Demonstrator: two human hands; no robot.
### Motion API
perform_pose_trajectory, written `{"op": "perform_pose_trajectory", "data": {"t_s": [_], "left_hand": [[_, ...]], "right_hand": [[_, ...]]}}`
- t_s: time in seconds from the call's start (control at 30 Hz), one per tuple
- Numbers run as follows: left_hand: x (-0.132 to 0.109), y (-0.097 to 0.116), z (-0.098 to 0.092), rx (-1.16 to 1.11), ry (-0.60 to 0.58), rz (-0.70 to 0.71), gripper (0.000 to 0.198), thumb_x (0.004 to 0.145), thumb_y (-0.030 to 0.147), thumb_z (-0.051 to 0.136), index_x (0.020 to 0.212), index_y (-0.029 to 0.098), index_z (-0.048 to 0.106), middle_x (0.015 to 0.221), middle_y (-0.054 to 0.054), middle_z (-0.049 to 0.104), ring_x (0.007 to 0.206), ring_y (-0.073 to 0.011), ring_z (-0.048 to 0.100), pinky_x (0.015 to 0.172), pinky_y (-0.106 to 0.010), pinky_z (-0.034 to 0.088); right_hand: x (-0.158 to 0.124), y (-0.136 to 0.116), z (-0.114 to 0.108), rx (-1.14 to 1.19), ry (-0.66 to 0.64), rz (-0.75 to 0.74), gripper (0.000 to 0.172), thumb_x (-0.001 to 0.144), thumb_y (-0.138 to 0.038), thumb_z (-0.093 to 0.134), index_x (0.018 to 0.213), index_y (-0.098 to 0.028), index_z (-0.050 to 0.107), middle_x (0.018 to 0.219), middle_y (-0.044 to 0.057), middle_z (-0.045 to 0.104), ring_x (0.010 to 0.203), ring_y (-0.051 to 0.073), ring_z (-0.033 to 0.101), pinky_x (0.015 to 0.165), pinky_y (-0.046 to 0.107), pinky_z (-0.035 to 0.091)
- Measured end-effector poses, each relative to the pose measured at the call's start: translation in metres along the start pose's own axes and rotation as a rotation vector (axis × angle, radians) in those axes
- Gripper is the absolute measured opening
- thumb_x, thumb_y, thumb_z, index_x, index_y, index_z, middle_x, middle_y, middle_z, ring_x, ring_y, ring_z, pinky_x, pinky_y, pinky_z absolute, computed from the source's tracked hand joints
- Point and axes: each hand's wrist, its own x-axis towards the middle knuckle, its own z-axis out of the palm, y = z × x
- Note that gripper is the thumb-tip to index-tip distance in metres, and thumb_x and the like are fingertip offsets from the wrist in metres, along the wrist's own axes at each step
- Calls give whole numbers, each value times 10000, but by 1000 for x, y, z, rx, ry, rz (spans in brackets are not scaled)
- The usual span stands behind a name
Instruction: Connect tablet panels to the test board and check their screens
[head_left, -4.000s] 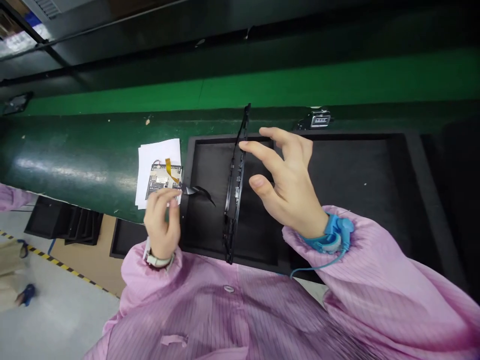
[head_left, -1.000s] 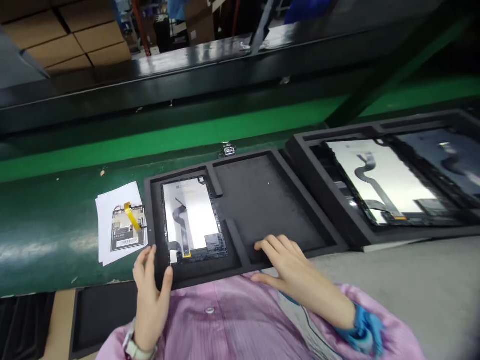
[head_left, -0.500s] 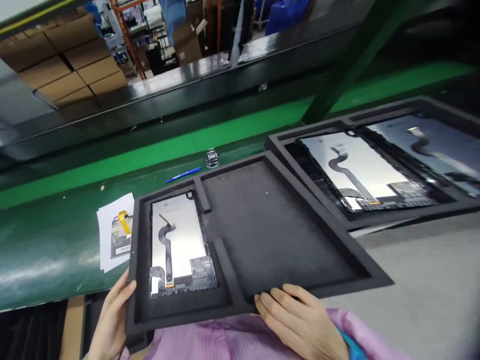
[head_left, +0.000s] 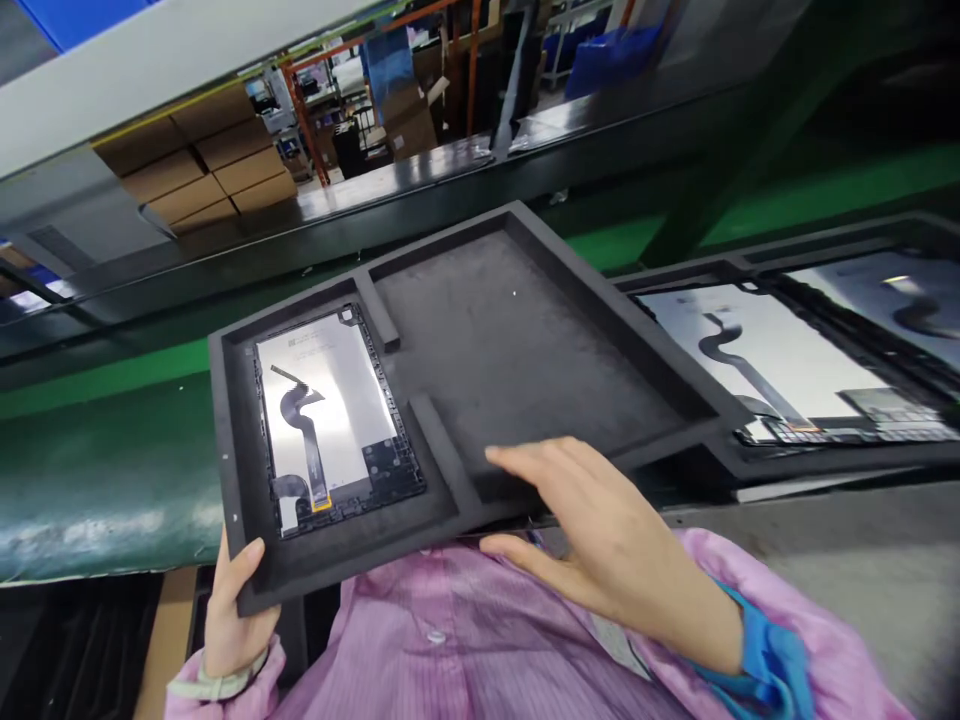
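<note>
Only the head view to go on, so here goes. The left hand [head_left: 241, 598] has the near-left corner of the black tray [head_left: 480, 340] pinched, thumb on the rim, fingers mostly hidden underneath. The right hand [head_left: 611, 530] is loose and spread at the near rim, thumb apart from the fingers; can't tell if it's actually touching. The tray sits tilted, with the screen panel [head_left: 341, 405] lying in its left compartment, ribbon cable [head_left: 309, 450] facing up.

My read: this is tray handling, no work on the panel itself. Next move probably calls for a proper right-hand grip and less tilt, since the panel has gaps to the compartment walls and could slide.

Room-wise, right is tight: that corner overlaps the second tray [head_left: 731, 263] in view, contact unclear. Near rim's close to the pink coat [head_left: 397, 620]. More green bench [head_left: 97, 470] shows leftward.
</note>
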Motion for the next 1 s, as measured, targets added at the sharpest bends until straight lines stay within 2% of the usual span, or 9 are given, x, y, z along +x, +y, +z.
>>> {"op": "perform_pose_trajectory", "data": {"t_s": [0.07, 0.17, 0.27, 0.47, 0.6, 0.67, 0.83, 0.93, 1.0], "left_hand": [[1, -7, 3, 2, -31, 30, 780, 622, 266, 837, 1369, 337, 626, 1142, 29, 790, 910, -193, 778, 958, -299, 615], [1, -17, 3, 8, -68, 49, 796, 633, 307, 845, 1392, 352, 610, 1220, 12, 766, 1036, -234, 759, 973, -336, 617], [-1, -26, -7, 0, -55, 54, 823, 641, 362, 854, 1422, 355, 595, 1271, 1, 746, 1171, -273, 713, 1001, -367, 611], [-21, -50, -39, 22, -67, -17, 811, 765, 387, 807, 1516, 377, 503, 1446, 20, 646, 1400, -279, 557, 1113, -320, 530], [-39, -72, -48, 42, -77, -30, 854, 781, 414, 813, 1554, 381, 449, 1554, 33, 546, 1506, -311, 417, 1251, -391, 373], [-45, -84, -52, 44, -79, -46, 830, 787, 425, 810, 1542, 369, 471, 1591, 35, 500, 1541, -327, 348, 1276, -424, 323], [-53, -105, -64, 125, -86, -49, 754, 821, 424, 789, 1516, 356, 508, 1657, 57, 399, 1593, -301, 214, 1316, -414, 185], [-57, -107, -63, 118, -89, -68, 733, 839, 408, 776, 1518, 360, 505, 1672, 58, 370, 1599, -288, 198, 1319, -402, 163], [-59, -105, -58, 100, -77, -88, 712, 839, 395, 780, 1503, 368, 524, 1671, 68, 369, 1602, -276, 191, 1320, -387, 152]], "right_hand": [[13, 3, 1, 61, -61, 87, 518, 1030, -514, 483, 1340, -101, 530, 1216, 179, 693, 1089, 277, 660, 915, 455, 572], [30, 9, 4, 180, -228, 140, 463, 1042, -463, 463, 1379, -153, 529, 1435, 167, 593, 1383, 306, 529, 1132, 523, 494], [44, 14, 7, 339, -452, 228, 521, 1011, -494, 489, 1415, -166, 518, 1526, 154, 517, 1462, 303, 458, 1212, 527, 431], [55, 7, 29, 563, -698, 491, 608, 922, -403, 535, 1466, -143, 451, 1535, 174, 479, 1466, 299, 426, 1263, 525, 327], [51, -1, 59, 767, -764, 931, 699, 823, -282, 634, 1477, -142, 430, 1487, 167, 506, 1465, 279, 401, 1268, 484, 278], [48, -5, 71, 832, -778, 1070, 701, 803, -258, 640, 1462, -145, 431, 1484, 165, 503, 1444, 263, 431, 1245, 448, 311], [43, -13, 82, 896, -789, 1186, 614, 790, -278, 636, 1367, -153, 466, 1377, 151, 587, 1276, 221, 592, 1153, 378, 417], [45, -14, 85, 935, -782, 1183, 513, 767, -296, 654, 1251, -180, 529, 1157, 83, 672, 1146, 203, 645, 1089, 374, 455], [45, -14, 88, 952, -792, 1134, 366, 737, -324, 684, 1063, -185, 589, 991, 40, 664, 1029, 197, 649, 1013, 372, 483]]}}
